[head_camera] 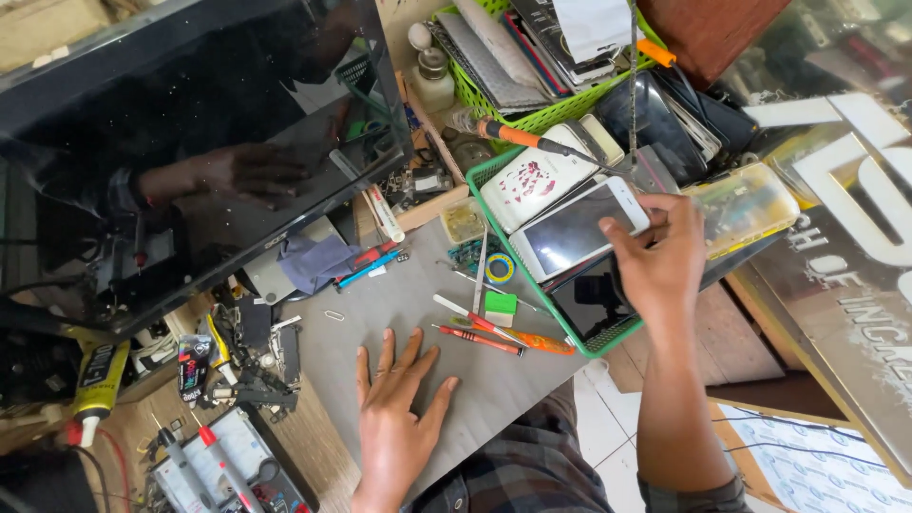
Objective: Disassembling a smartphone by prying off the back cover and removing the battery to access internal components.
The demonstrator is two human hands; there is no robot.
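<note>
My left hand lies flat, fingers spread, on a grey work mat and holds nothing. My right hand reaches into a green basket at the right and grips the corner of a white smartphone that lies on top of other phones. A dark phone lies below it in the basket. A white phone back with red marks lies above it. Red and orange screwdrivers lie on the mat between my hands.
A large black monitor leans over the bench at the left. A second green basket of phones and parts stands at the back. A glue tube, a multimeter with probes and small parts crowd the left. A clear plastic box sits at the right.
</note>
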